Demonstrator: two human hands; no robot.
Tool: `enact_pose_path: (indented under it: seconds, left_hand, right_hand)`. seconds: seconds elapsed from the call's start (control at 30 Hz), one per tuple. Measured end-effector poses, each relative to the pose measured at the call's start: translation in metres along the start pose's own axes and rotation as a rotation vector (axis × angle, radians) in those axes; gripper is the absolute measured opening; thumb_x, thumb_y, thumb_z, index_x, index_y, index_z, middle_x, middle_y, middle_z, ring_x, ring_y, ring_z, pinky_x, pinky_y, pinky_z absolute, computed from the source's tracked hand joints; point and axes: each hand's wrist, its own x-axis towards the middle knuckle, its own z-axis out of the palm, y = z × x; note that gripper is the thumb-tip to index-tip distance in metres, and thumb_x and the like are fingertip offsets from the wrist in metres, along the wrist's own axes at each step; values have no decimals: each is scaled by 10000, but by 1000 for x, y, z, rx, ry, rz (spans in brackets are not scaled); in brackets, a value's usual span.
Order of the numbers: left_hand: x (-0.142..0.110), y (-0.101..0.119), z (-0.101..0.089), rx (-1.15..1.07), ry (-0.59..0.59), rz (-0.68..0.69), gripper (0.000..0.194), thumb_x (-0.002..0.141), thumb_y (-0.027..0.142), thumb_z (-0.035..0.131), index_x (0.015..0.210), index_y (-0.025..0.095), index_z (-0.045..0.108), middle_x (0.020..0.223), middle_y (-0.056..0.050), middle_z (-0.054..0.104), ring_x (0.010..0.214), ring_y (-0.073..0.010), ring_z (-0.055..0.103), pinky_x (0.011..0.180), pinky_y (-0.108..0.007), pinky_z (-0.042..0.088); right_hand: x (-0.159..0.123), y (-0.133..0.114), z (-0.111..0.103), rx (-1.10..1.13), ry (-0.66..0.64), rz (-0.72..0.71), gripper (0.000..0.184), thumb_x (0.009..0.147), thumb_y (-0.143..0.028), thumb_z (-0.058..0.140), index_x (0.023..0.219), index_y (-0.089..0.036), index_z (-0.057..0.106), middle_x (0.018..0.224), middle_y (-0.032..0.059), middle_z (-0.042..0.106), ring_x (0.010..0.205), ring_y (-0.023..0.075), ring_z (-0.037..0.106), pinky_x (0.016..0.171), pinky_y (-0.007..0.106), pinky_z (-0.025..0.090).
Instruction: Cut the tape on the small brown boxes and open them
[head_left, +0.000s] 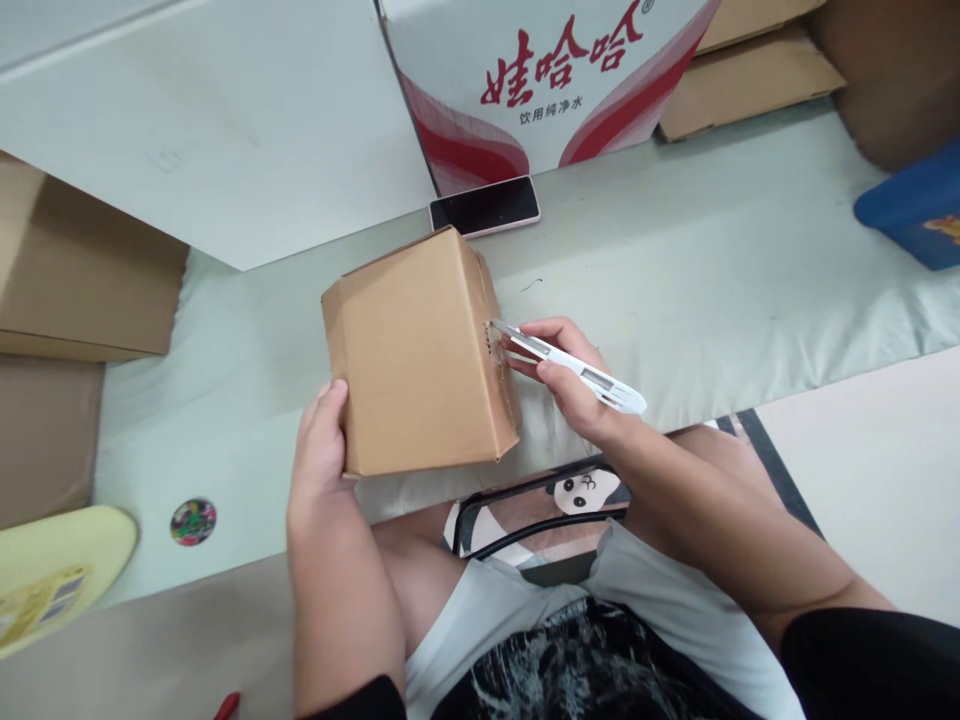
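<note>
A brown cardboard box (416,365) is tilted over the cloth-covered surface in front of me. My left hand (321,440) grips its lower left edge, thumb on the face turned up to me and the other fingers hidden behind. In my right hand (566,375) is a white utility knife (581,372), pinched between thumb and fingers. The knife's tip meets the box's right side, by a torn, rough patch (493,345) along the seam. Whether the blade is inside the cardboard I cannot tell.
A phone (486,207) lies just behind the box, against a large white-and-red carton (555,90). Brown boxes (82,270) stand at left, beside a white panel (225,120). A blue container (919,210) is at right. A round colourful disc (193,522) and a yellow object (64,570) sit at lower left.
</note>
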Motion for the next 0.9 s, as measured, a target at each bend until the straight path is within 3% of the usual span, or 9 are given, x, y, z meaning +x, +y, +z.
enact_pose_path:
  seconds: [0.13,0.27,0.37,0.47,0.63,0.9]
  left_hand:
    - [-11,13,12,-110,75,-41,374,757,506,889,868,198,709,792,72,758,719,-158,663,626,-276,518]
    - [-11,15,15,-92,80,-19,429,708,531,898,863,182,703,778,47,755,663,-148,659,591,-259,521]
    - [-7,12,16,-96,146,14,521,583,566,912,832,160,700,737,16,745,594,-141,629,529,-247,497]
    - [-5,10,17,-97,169,28,517,552,548,914,796,151,690,711,9,731,579,-129,614,520,-226,486]
    - [-7,11,18,-106,180,26,510,568,544,906,805,147,690,720,7,736,601,-128,631,542,-214,499]
    - [-10,16,26,-103,205,20,570,517,577,909,810,149,673,718,0,738,613,-141,633,544,-225,503]
  right_hand:
    - [1,0,0,83,16,65,315,864,-383,612,1164,-289,593,1250,46,739,1230,237,693,1147,509,536]
    - [4,-4,2,175,35,72,275,799,-363,652,1058,-282,601,1205,33,744,1243,241,691,1134,502,546]
    - [7,-5,4,193,69,88,301,788,-459,728,979,-274,587,1113,29,749,1148,242,724,1093,504,566]
    - [11,-5,8,213,142,121,395,796,-584,766,904,-268,554,1003,8,739,1065,224,748,1052,496,585]
    - [13,-5,14,293,220,193,390,752,-526,817,960,-287,588,968,-20,735,1088,209,749,1069,473,586]
    - [9,-4,9,148,156,203,429,780,-587,803,1014,-264,646,1077,30,744,1106,228,715,1104,501,553]
